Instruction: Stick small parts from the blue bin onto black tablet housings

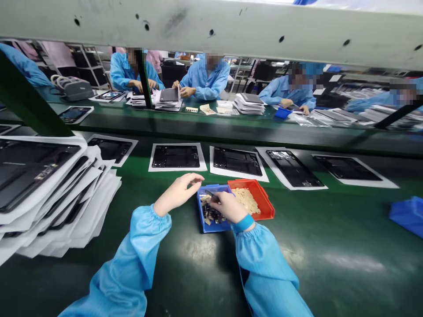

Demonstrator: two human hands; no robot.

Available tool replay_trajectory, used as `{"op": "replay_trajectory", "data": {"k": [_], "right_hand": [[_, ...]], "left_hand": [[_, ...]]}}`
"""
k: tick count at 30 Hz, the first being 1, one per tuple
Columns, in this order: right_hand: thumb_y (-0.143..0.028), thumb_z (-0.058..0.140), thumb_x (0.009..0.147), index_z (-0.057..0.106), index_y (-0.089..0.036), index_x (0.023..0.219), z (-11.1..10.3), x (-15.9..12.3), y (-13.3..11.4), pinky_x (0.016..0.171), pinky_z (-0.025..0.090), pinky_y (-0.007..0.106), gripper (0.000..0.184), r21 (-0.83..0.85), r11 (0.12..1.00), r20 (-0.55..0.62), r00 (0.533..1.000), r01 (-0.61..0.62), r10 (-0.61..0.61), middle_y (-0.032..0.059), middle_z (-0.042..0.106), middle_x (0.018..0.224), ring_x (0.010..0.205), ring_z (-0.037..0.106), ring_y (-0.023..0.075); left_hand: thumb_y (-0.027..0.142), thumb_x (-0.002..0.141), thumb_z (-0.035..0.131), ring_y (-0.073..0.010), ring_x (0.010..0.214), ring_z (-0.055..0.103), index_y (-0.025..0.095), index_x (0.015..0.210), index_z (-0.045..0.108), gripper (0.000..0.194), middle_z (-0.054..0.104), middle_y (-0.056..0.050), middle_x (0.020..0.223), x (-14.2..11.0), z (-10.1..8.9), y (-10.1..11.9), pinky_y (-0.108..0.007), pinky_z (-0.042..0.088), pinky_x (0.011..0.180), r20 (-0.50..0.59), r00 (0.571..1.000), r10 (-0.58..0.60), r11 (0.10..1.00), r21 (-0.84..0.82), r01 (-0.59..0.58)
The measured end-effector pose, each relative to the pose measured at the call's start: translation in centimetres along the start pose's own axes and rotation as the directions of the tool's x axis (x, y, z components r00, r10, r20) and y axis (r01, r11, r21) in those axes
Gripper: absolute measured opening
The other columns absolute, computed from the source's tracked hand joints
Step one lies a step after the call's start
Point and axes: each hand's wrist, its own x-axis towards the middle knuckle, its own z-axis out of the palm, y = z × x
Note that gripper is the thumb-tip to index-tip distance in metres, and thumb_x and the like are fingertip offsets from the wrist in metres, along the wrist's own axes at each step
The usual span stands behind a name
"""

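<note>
My right hand point(229, 206) is over the blue bin point(204, 226), its fingers pinched together. A thin dark piece point(209, 193) shows at the fingertips; its kind is too small to make out. Small black and tan parts point(211, 215) lie loose in that bin. Just left of the bin's rim, my left hand point(178, 191) hovers with fingers stretched and thumb apart, holding nothing. Touching the blue bin on its right is a red bin point(269, 210) with many small cream-coloured pieces point(246, 200).
Black tablet-like panels point(176, 156) on white sheets line the back of the green bench point(330, 264). A tall stack of panels and sheets point(66, 211) stands at left. Another blue bin point(408, 215) sits far right. Co-workers point(206, 77) sit opposite, below a white overhead beam point(244, 28).
</note>
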Motion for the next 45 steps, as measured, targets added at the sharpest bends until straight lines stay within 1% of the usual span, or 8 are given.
{"op": "replay_trajectory", "data": {"k": [10, 15, 19, 23, 30, 37, 40, 45], "right_hand": [[-0.017, 0.051, 0.083, 0.064, -0.015, 0.095, -3.3, -3.4, -0.1, 0.069, 0.041, 0.026, 0.017, 0.046, 0.998, -0.186, 0.982, 0.043, -0.033, 0.0058, 0.067, 0.085, 0.079, 0.062, 0.0191], [-0.020, 0.047, 0.086, 0.064, -0.016, 0.088, -5.0, -5.0, -1.2, 0.069, 0.041, 0.024, 0.018, 0.096, 0.991, -0.291, 0.955, 0.090, -0.058, 0.0046, 0.067, 0.085, 0.081, 0.063, 0.0178], [-0.019, 0.048, 0.084, 0.065, -0.017, 0.084, -5.3, -5.8, -1.6, 0.067, 0.040, 0.025, 0.017, 0.121, 0.987, -0.328, 0.942, 0.110, -0.065, 0.0041, 0.067, 0.080, 0.078, 0.062, 0.0186], [-0.018, 0.049, 0.082, 0.066, -0.017, 0.086, -5.0, -6.1, -1.4, 0.065, 0.042, 0.024, 0.018, 0.133, 0.980, -0.326, 0.941, 0.146, -0.096, 0.0037, 0.068, 0.079, 0.075, 0.064, 0.0186], [-0.015, 0.048, 0.080, 0.066, -0.019, 0.093, -4.3, -5.7, -0.9, 0.071, 0.045, 0.025, 0.022, 0.123, 0.980, -0.350, 0.931, 0.155, -0.103, 0.0039, 0.070, 0.089, 0.086, 0.064, 0.0193], [-0.014, 0.046, 0.080, 0.066, -0.019, 0.090, -3.4, -5.5, -0.7, 0.068, 0.045, 0.028, 0.023, 0.088, 0.996, -0.346, 0.938, 0.015, 0.016, 0.0071, 0.070, 0.084, 0.082, 0.065, 0.0227], [-0.012, 0.043, 0.080, 0.066, -0.019, 0.092, -3.1, -5.2, 0.1, 0.071, 0.045, 0.029, 0.026, 0.069, 0.997, -0.351, 0.934, -0.043, 0.065, 0.0076, 0.069, 0.087, 0.084, 0.065, 0.0223], [-0.011, 0.047, 0.073, 0.067, -0.025, 0.091, -2.5, -4.3, 1.3, 0.070, 0.046, 0.030, 0.030, -0.040, 0.994, -0.320, 0.944, -0.102, 0.084, 0.0061, 0.069, 0.089, 0.086, 0.065, 0.0242]], "left_hand": [[0.034, 0.082, 0.054, -0.0193, 0.091, 0.060, 0.021, 0.100, 0.063, 0.023, 0.065, -0.003, 0.100, -0.5, 3.4, 1.8, -0.031, 0.045, 0.084, 0.129, 0.991, -0.043, 0.999, 0.035, 0.039], [0.049, 0.090, 0.033, -0.0191, 0.073, 0.063, 0.015, 0.088, 0.061, 0.044, 0.066, -0.006, 0.080, -0.8, 4.7, 2.3, -0.031, 0.048, 0.072, 0.039, 0.976, -0.215, 0.976, -0.023, 0.216], [0.051, 0.090, 0.029, -0.0148, 0.048, 0.058, 0.014, 0.075, 0.057, 0.049, 0.060, -0.003, 0.057, -0.6, 5.9, 2.5, -0.026, 0.045, 0.051, 0.117, 0.941, -0.317, 0.933, -0.138, 0.331], [0.036, 0.085, 0.045, -0.0133, 0.056, 0.061, 0.014, 0.094, 0.057, 0.027, 0.062, -0.002, 0.066, -0.4, 6.5, 3.0, -0.020, 0.042, 0.048, 0.172, 0.944, -0.280, 0.910, -0.266, 0.318], [0.041, 0.085, 0.039, -0.0133, 0.073, 0.062, 0.014, 0.091, 0.054, 0.031, 0.062, -0.005, 0.081, -0.2, 6.7, 2.3, -0.025, 0.048, 0.063, 0.169, 0.954, -0.248, 0.876, -0.381, 0.295], [0.018, 0.073, 0.052, -0.0142, 0.062, 0.057, 0.014, 0.079, 0.058, 0.010, 0.056, 0.001, 0.063, 0.2, 7.5, 0.6, -0.025, 0.042, 0.059, 0.111, 0.962, -0.249, 0.939, -0.216, 0.268], [0.014, 0.074, 0.049, -0.0147, 0.065, 0.055, 0.017, 0.087, 0.057, 0.016, 0.057, 0.001, 0.067, -0.4, 6.8, 0.6, -0.026, 0.039, 0.062, 0.034, 0.963, -0.266, 0.960, -0.079, 0.268], [0.017, 0.078, 0.048, -0.0165, 0.069, 0.054, 0.018, 0.074, 0.055, 0.009, 0.058, -0.001, 0.071, -0.8, 5.1, 1.4, -0.026, 0.037, 0.063, -0.046, 0.962, -0.269, 0.957, 0.096, 0.272]]}}
